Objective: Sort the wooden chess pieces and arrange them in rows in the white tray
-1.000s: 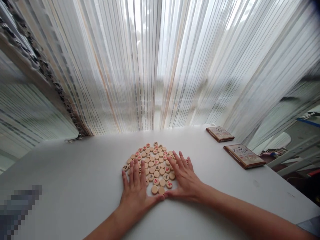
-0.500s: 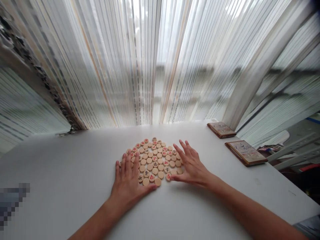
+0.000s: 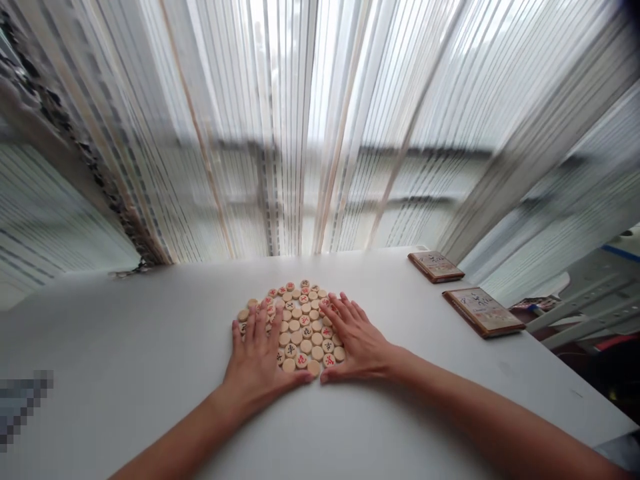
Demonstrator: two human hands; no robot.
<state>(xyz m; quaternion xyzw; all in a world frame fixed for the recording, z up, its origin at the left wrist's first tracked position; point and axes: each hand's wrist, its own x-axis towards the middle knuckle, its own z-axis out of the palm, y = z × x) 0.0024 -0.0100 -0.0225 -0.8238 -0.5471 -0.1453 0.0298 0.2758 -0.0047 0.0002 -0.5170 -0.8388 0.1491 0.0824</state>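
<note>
Round wooden Chinese chess pieces (image 3: 305,321) lie flat in one close cluster on the white table. Some show red or black characters, others a plain face. My left hand (image 3: 257,353) rests palm down over the cluster's left side, fingers spread, its thumb touching a plain piece (image 3: 313,368) at the near edge. Over the right side lies my right hand (image 3: 361,343), also palm down, fingers stretched out and the thumb beside a red-marked piece (image 3: 329,360). Both hands cover some pieces, so those are hidden.
Two flat brown-edged boxes (image 3: 436,264) (image 3: 483,311) with printed lids lie near the table's right edge. Behind the white table (image 3: 125,373) hangs a striped string curtain (image 3: 300,133) before a window. A pale chair (image 3: 590,303) stands at the right.
My right hand has moved left and now lies over the right-hand pieces, which sit closer in. The two thumbs are nearer each other. My left hand has stayed almost in place.
</note>
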